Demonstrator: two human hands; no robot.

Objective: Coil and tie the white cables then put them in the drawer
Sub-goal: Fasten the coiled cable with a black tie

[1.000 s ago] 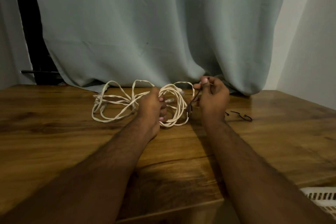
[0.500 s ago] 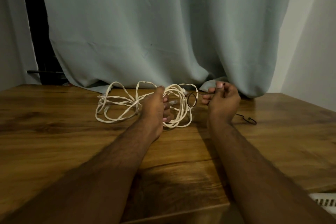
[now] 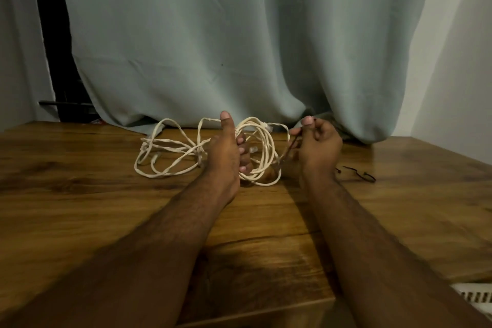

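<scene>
A coil of white cable [image 3: 262,153] stands upright on the wooden table [image 3: 80,194], gripped at its left side by my left hand [image 3: 226,152], thumb raised. To its left a loose tangle of white cable [image 3: 165,157] lies flat on the wood. My right hand [image 3: 318,148] pinches a thin dark tie [image 3: 288,150] just right of the coil; the tie slants down toward the coil's lower right. The drawer is out of sight.
More dark ties [image 3: 358,173] lie on the table right of my right hand. A grey-green curtain [image 3: 226,48] hangs behind, touching the table's back edge. A white slatted basket corner [image 3: 476,297] shows at the lower right, beyond the table's front edge.
My left thumb has lifted up above the coil. My right hand has kept the dark tie and shifted it slightly beside the coil's right edge.
</scene>
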